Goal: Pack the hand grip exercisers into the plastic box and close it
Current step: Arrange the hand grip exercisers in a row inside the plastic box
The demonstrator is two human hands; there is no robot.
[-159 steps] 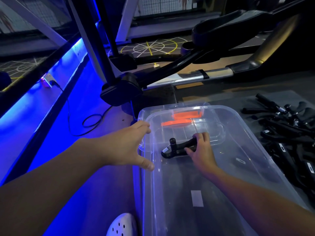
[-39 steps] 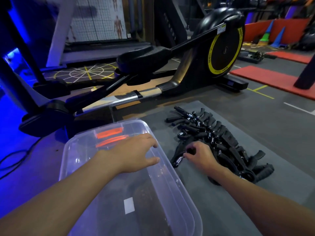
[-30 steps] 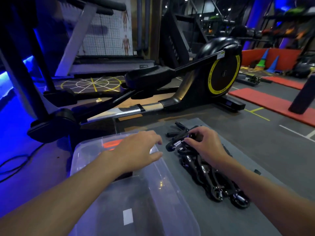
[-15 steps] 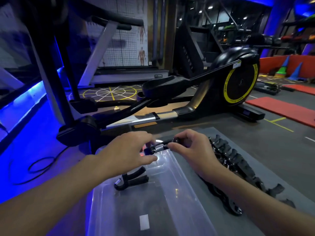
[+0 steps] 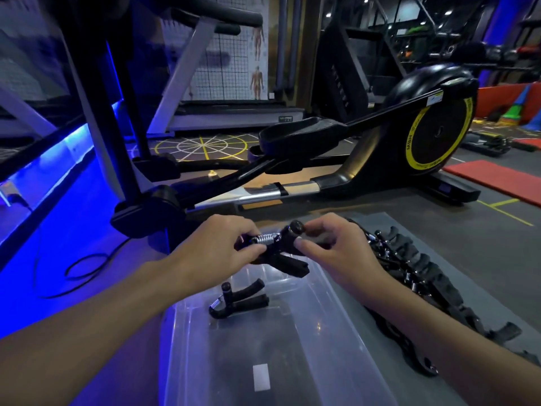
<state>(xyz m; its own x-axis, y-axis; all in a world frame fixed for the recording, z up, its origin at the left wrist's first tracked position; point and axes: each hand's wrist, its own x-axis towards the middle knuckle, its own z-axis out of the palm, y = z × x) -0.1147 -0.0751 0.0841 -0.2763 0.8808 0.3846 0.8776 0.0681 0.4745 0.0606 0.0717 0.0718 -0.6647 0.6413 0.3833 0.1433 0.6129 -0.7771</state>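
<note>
Above the far end of the clear plastic box (image 5: 336, 326) I hold a black hand grip exerciser (image 5: 281, 253) with a silver spring. My left hand (image 5: 216, 247) pinches its spring end. My right hand (image 5: 333, 244) grips its knob end, thumb and fingers around it. One black exerciser (image 5: 237, 300) lies on the box floor near the far wall. To the right of the box, a row of several black exercisers (image 5: 415, 276) lies on a grey mat (image 5: 474, 276).
A black and yellow elliptical trainer (image 5: 380, 150) stands just behind the box and mat. Its base foot (image 5: 146, 212) sits close to the box's far left corner. A black cable (image 5: 76, 268) loops on the blue-lit floor at left. Red mats lie far right.
My right hand lifted an exerciser from the row and brought it left over the box. My left hand left the box rim and took its spring end. The view tilted up.
</note>
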